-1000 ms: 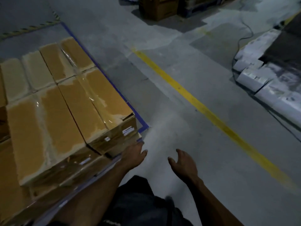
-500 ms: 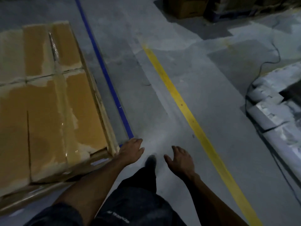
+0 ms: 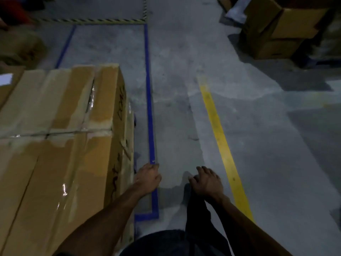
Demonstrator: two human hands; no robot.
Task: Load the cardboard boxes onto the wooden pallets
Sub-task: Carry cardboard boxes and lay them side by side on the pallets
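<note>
Beside the near corner of the tall stack of brown taped cardboard boxes (image 3: 60, 145), my left hand (image 3: 148, 177) hangs with loosely curled fingers and holds nothing, close to the stack's side face, though I cannot tell whether it touches it. My right hand (image 3: 207, 182) is further from the stack, over my dark trouser leg (image 3: 197, 209), fingers relaxed and spread, also empty. Both are free, I judge, because I am walking to fetch another box.

Along the stack's right side runs a strip of blue floor tape (image 3: 150, 108), which turns a corner by my feet (it seems to mark out the bay). The stack sits inside that outline; the wooden pallet under it is hidden from me. Further right of the stack, a yellow painted floor line (image 3: 219, 137) crosses the grey concrete floor (image 3: 276, 145).

Far beyond the stack, to the right, stand more stacked brown cardboard cartons (image 3: 276, 28), probably my next pick.
</note>
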